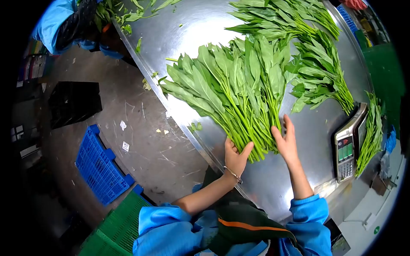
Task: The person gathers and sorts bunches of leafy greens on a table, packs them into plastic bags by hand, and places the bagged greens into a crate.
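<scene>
A large bunch of leafy greens, looking like water spinach (239,98), lies on the metal table with its leaves toward the far side and cut stems toward me. My left hand (237,158) grips the left side of the stem ends, thumb on top and fingers partly hidden. At the right edge of the stems is my right hand (287,143), its fingers stretched out and thumb apart, the thumb against the outer stems. A bracelet circles my left wrist.
More bunches of greens (320,64) lie at the table's far right. A digital scale (345,155) stands at right, with greens (370,132) beyond its display. A blue plastic pallet (102,166), a black crate (76,103) and a green crate (113,230) are at left. Another person's blue sleeve (55,25) shows upper left.
</scene>
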Available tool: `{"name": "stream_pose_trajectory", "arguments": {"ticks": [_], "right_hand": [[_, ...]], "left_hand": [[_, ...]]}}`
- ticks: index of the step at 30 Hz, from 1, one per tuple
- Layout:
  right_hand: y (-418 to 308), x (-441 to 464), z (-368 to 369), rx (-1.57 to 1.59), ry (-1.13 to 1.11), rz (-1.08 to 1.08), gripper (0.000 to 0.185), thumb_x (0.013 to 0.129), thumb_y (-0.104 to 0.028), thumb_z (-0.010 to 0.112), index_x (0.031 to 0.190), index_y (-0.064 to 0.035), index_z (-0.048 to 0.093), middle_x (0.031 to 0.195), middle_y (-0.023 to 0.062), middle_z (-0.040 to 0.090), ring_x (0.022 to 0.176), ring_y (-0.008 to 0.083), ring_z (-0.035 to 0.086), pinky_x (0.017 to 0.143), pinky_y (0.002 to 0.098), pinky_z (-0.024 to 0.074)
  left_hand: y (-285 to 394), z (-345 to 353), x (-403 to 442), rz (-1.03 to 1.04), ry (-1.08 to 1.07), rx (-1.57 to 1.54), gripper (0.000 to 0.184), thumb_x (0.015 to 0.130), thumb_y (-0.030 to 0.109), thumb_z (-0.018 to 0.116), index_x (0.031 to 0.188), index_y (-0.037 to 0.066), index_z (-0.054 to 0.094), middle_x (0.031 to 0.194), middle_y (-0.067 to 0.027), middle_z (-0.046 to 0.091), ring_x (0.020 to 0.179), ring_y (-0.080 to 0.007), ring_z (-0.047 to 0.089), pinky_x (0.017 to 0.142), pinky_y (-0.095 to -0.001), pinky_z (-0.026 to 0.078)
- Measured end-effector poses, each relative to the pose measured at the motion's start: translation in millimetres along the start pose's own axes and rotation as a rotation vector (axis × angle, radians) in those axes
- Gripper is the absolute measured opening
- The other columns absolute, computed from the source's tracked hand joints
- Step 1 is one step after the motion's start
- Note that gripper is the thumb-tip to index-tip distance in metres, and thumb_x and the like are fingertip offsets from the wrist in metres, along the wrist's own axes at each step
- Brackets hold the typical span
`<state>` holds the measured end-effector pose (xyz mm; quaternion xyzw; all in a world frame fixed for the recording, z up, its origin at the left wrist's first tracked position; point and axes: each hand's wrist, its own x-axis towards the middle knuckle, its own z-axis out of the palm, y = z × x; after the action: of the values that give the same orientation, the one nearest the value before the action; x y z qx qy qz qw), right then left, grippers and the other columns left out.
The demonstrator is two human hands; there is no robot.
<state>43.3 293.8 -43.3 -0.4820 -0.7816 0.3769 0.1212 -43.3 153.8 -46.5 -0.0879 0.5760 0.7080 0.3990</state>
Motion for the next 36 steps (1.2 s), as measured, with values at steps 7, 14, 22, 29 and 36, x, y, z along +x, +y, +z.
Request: {"name": "stream_pose_trajectory", "arguments": {"ticks": [7, 14, 22, 29, 36], "right_hand": [[-45, -27, 8, -0.115, 0.121, -0.327, 0.021, 0.075, -0.005, 0.061, 0.096, -0.0072, 0.060, 0.093, 0.0096, 0.058, 0.090, 0.0270, 0.050, 0.082, 0.0358, 0.0359], [-58, -19, 12, -0.230, -0.069, -0.315, 0.020, 0.076, -0.009, 0.062, 0.097, -0.0078, 0.060, 0.088, 0.0096, 0.057, 0.087, 0.0272, 0.050, 0.080, 0.0368, 0.0352], [-45, -12, 11, -0.015, 0.059, -0.053, 0.019, 0.080, -0.007, 0.059, 0.099, -0.0040, 0.059, 0.092, 0.0115, 0.057, 0.089, 0.0261, 0.052, 0.080, 0.0333, 0.0407], [-66, -25, 18, -0.318, 0.018, -0.312, 0.059, 0.074, -0.020, 0.064, 0.127, -0.0052, 0.041, 0.129, 0.0192, 0.037, 0.121, 0.0365, 0.031, 0.101, 0.0454, 0.0213], [-51, -12, 36, -0.583, -0.129, -0.265, 0.071, 0.081, -0.032, 0.058, 0.139, -0.0083, 0.025, 0.141, 0.0199, 0.024, 0.132, 0.0374, 0.018, 0.106, 0.0511, 0.0138]], "left_hand": [[8, -24, -4, -0.155, 0.018, 0.074, 0.044, 0.082, 0.000, 0.059, 0.120, -0.003, 0.037, 0.098, -0.0080, 0.059, 0.084, -0.0104, 0.058, 0.069, -0.0197, 0.047], [-13, -19, 12, 0.169, 0.056, 0.325, 0.050, 0.075, 0.010, 0.068, 0.114, -0.003, 0.040, 0.099, -0.0110, 0.056, 0.085, -0.0169, 0.057, 0.074, -0.0285, 0.047], [3, -53, -3, -0.153, 0.035, -0.175, 0.026, 0.086, 0.006, 0.052, 0.111, 0.004, 0.043, 0.104, -0.0124, 0.057, 0.086, -0.0204, 0.060, 0.070, -0.0330, 0.053], [-10, -41, 5, 0.015, 0.066, 0.078, 0.040, 0.075, 0.002, 0.066, 0.108, 0.002, 0.044, 0.094, -0.0041, 0.055, 0.081, -0.0127, 0.056, 0.070, -0.0253, 0.049], [22, -42, -8, -0.025, 0.082, 0.303, 0.034, 0.074, 0.005, 0.065, 0.105, 0.001, 0.050, 0.094, -0.0054, 0.058, 0.083, -0.0125, 0.056, 0.070, -0.0254, 0.046]]}}
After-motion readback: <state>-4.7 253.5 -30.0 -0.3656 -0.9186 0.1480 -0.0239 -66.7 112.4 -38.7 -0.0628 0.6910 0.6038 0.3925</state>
